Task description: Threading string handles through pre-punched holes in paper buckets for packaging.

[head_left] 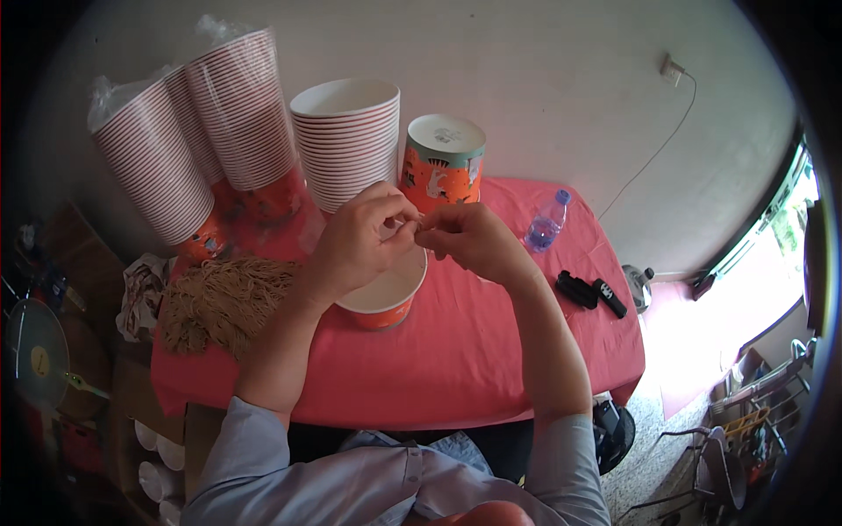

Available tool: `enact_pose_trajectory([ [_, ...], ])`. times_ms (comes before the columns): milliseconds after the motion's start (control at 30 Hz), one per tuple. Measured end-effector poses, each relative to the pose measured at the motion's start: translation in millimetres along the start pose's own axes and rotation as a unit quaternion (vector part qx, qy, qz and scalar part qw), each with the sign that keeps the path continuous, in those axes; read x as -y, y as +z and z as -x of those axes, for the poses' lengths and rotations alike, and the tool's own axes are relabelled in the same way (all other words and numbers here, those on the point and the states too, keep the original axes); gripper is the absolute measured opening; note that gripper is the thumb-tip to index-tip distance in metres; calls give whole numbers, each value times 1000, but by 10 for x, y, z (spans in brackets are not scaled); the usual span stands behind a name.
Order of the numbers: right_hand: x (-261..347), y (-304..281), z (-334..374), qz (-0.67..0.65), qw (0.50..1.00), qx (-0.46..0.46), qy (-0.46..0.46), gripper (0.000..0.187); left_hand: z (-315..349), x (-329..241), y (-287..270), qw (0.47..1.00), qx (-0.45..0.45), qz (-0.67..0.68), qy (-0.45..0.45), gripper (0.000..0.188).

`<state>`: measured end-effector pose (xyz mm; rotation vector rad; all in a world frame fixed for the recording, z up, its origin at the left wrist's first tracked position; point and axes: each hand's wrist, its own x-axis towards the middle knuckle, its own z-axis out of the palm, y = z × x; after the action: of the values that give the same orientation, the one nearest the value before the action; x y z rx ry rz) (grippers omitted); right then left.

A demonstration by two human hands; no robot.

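Both my hands meet above an orange paper bucket [379, 301] with a white inside, which stands upright on the table. My left hand [373, 232] is closed in a pinch, thumb against fingertips. Fingertip to fingertip with it, my right hand [469, 237] pinches too. Whatever lies between the fingers is too small and too hidden to name. Left of the bucket lies a heap of tan cords [224, 302]. Behind my hands rises a nested stack of white-rimmed paper buckets [345, 145]. Beside it, one orange and green bucket [443, 171] stands upside down.
Tall plastic-wrapped bucket stacks [158, 162] lean at the back left. On the red tablecloth [438, 368], to the right, are a clear bottle [548, 221] and black objects [589, 292]. A pale wall [544, 96] closes off the back. A fan [39, 355] stands at far left.
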<state>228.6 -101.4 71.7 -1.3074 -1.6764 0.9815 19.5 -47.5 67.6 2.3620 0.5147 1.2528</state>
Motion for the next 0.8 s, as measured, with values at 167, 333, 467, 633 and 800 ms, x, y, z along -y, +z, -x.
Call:
enact_pose_trajectory([
  [167,34,-90,-39,-48,999,-6,15,15,-26,-21,22,993,-6,76,-89,16],
  [333,-37,-72,-134,-79,997,-14,1,16,5,94,52,961,60,191,-191,27],
  [467,-97,-109,-168,-144,989,-43,-3,17,-8,148,116,928,111,263,-240,25],
  [633,-134,-165,-157,-153,987,-57,8,18,-24,218,167,933,110,240,-246,24],
  [800,26,-221,-88,-62,993,-102,21,21,15,381,105,876,64,361,-315,19],
])
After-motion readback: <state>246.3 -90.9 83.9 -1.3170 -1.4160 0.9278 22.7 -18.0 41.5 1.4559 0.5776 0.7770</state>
